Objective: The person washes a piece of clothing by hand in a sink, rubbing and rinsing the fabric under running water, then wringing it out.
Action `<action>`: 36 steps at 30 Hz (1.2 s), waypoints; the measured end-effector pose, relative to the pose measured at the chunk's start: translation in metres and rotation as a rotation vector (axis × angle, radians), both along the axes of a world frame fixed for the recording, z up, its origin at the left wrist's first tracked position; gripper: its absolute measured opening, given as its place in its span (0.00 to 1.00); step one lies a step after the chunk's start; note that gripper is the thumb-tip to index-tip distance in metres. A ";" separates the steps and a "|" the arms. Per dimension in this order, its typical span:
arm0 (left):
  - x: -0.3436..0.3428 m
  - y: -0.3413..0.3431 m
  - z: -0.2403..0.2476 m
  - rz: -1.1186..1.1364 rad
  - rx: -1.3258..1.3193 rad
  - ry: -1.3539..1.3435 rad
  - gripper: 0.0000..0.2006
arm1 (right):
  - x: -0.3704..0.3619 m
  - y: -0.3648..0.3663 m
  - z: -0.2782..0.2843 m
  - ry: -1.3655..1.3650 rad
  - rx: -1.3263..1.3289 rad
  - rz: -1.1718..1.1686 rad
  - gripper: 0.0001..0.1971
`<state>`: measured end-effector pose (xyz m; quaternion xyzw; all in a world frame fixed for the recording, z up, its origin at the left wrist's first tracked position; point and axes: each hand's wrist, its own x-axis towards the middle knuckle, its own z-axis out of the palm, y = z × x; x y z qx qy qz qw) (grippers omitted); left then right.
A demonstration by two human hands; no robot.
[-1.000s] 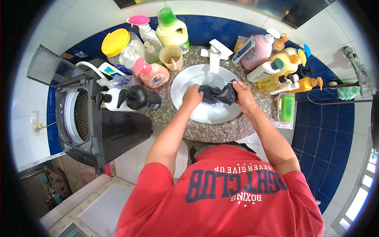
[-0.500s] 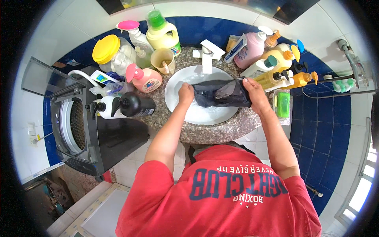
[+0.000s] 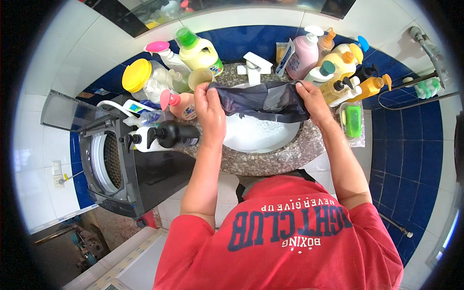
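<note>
A dark, wet-looking garment (image 3: pixel 246 100) with a greyer patch is stretched between my hands over the white basin (image 3: pixel 258 142). My left hand (image 3: pixel 211 113) is closed round its left end, beside the pink pump bottle. At the other end, my right hand (image 3: pixel 315 102) pinches the cloth with the thumb on top. The fabric hangs in folds and hides the back of the basin. Behind it stands the white faucet (image 3: pixel 254 70); its spout is partly covered. Water with some froth shows in the basin.
Pump bottles, a yellow-lidded jar (image 3: pixel 137 76), a green-capped jug (image 3: pixel 197 52) and a beige cup (image 3: pixel 199 77) crowd the left counter. More bottles (image 3: pixel 304 55) and a green soap bar (image 3: pixel 354 122) are on the right. A dark washing machine (image 3: pixel 159 164) stands open at left.
Both ends of the garment have been lifted from the basin, the left more than the right. It has spread wider as my left hand moved left and up. The head view has shifted slightly.
</note>
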<state>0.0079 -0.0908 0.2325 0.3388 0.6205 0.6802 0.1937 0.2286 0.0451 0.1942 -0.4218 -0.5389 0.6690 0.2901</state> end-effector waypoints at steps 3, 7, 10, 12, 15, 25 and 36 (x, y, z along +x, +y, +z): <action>-0.006 -0.002 -0.057 0.149 -0.102 0.089 0.08 | -0.011 0.008 -0.044 -0.191 0.129 0.038 0.12; -0.027 -0.006 -0.193 0.143 -0.582 -0.052 0.11 | -0.042 0.013 -0.132 -0.538 0.270 0.174 0.16; -0.008 0.016 -0.221 0.105 -0.696 0.169 0.10 | -0.055 0.004 -0.183 -0.786 0.383 0.136 0.14; -0.002 0.027 -0.234 0.022 -0.812 0.251 0.11 | -0.075 -0.016 -0.193 -0.927 0.376 0.127 0.12; 0.014 0.046 -0.250 -0.135 -0.904 0.421 0.11 | -0.085 -0.035 -0.225 -1.003 0.676 0.288 0.10; -0.017 0.082 -0.298 -0.370 -0.756 0.979 0.07 | -0.101 -0.012 -0.277 -1.032 0.686 0.539 0.11; -0.022 0.040 -0.246 -0.428 -1.255 0.791 0.10 | -0.049 -0.020 -0.206 -1.121 0.532 0.551 0.13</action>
